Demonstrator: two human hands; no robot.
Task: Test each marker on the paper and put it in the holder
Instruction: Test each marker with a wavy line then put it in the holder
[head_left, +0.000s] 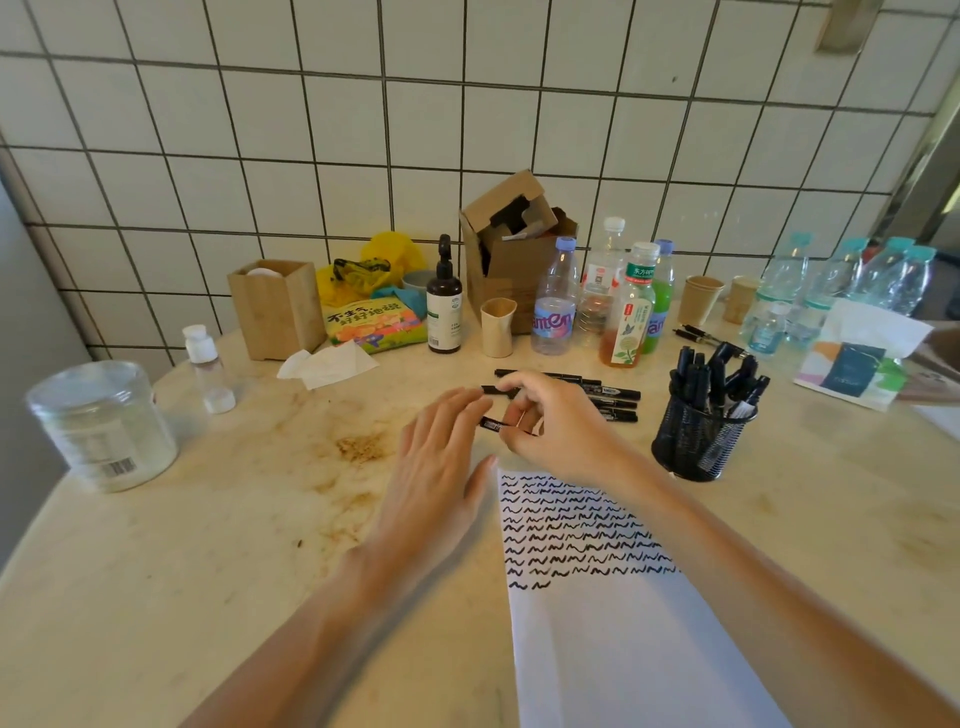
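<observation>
Right hand (550, 415): curled, pinching a black marker (492, 424) between thumb and fingers, just above the paper's top edge
Left hand (441, 457): fingers straight and relaxed, gripping nothing; fingertips just beside the marker's free end; thumb by the paper's corner
Paper (623, 649): on the table (208, 571), below the right hand; upper part covered in black squiggles
Markers (613, 397): loose row just beyond the right hand
Holder (696, 441): mesh cup right of the right hand; markers standing inside
</observation>
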